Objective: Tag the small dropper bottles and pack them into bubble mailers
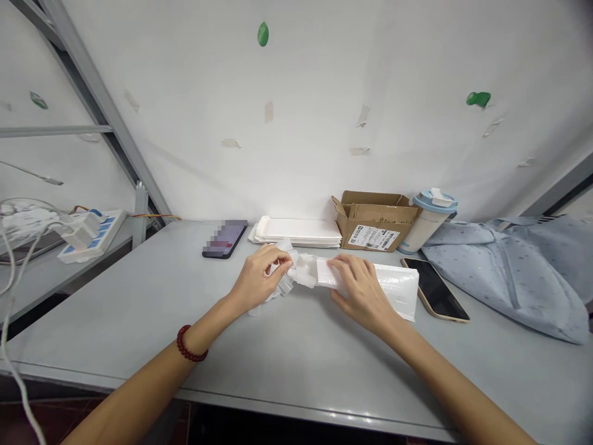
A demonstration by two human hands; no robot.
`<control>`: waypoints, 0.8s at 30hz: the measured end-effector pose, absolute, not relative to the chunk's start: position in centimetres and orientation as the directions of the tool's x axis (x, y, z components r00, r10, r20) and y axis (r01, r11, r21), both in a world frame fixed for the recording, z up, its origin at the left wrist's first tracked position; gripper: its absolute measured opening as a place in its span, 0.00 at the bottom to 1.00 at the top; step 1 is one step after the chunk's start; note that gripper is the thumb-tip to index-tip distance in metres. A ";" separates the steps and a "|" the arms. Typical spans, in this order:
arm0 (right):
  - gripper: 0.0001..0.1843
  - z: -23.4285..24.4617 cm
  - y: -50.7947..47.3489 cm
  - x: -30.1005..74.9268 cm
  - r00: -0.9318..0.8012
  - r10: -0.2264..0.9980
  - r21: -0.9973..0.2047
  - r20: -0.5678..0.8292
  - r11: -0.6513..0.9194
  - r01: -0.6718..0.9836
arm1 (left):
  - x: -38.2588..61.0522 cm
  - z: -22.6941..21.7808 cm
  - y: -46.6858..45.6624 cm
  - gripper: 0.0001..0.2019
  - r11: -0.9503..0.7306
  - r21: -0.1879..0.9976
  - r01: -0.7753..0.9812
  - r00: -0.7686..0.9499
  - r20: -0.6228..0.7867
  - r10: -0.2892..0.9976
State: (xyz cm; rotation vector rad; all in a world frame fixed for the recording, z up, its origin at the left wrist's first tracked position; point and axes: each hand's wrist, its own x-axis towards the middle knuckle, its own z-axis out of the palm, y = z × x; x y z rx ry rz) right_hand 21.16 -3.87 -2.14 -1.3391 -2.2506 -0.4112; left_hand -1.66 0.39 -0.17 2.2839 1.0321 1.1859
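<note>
A long white plastic packet (pixel 393 287) lies flat on the grey table (pixel 287 358) in front of me. My right hand (pixel 359 290) presses down on its left part, fingers curled over the top edge. My left hand (pixel 259 278) pinches a crumpled wad of white plastic (pixel 296 269) at the packet's open left end, fingers closed on it. A red bead bracelet is on my left wrist.
Behind my hands lie a stack of flat white packets (pixel 299 232), an open cardboard box (pixel 375 219) and a lidded cup (pixel 428 219). A dark phone (pixel 225 238) lies left of the stack, another phone (pixel 435 289) right of the packet. Blue cloth (pixel 514 272) at right; power strip (pixel 92 232) at left.
</note>
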 end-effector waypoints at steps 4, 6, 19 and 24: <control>0.22 -2.0 -4.1 20.9 -0.414 0.725 0.020 0.551 0.485 0.874 | -1.7 -0.1 0.5 0.08 -0.627 0.637 0.448 0.283 0.564 0.775; 0.22 -2.0 -4.1 20.9 -0.414 0.727 0.019 0.547 0.484 0.875 | -1.8 -0.1 0.6 0.08 -0.613 0.646 0.454 0.254 0.565 0.785; 0.22 -1.9 -4.6 20.4 -0.451 0.685 0.014 0.572 0.542 0.840 | -0.6 -0.5 -0.8 0.08 -0.589 0.738 0.330 0.414 0.448 0.792; 0.21 -2.0 -4.2 20.9 -0.403 0.710 -0.005 0.577 0.496 0.868 | -1.5 -0.2 0.3 0.09 -0.501 0.762 0.411 0.250 0.434 0.866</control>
